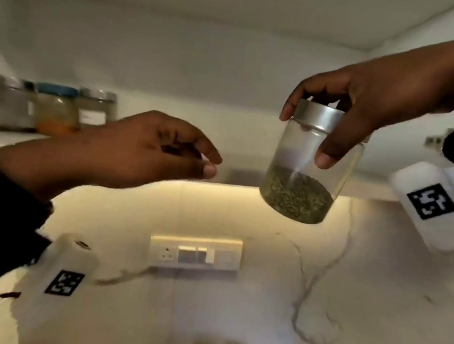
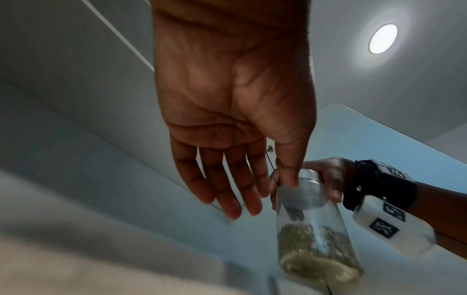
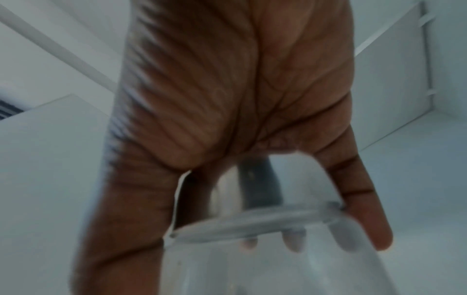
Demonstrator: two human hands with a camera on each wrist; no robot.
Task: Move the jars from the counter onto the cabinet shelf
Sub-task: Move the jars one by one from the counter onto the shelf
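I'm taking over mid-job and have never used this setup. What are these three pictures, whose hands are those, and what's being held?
No machine here: a person works with bare hands, wearing three cameras. The head view looks forward at both hands. The right hand grips a glass jar by its metal lid, in the air and tilted; green dried herbs lie in its bottom. The left hand is empty, fingers relaxed, beside it. Three jars already stand on the cabinet shelf at left. The white boxes with black patterns are the wrist cameras. The left wrist view looks along the open palm; the right wrist view, blurred, shows fingers round the lid.
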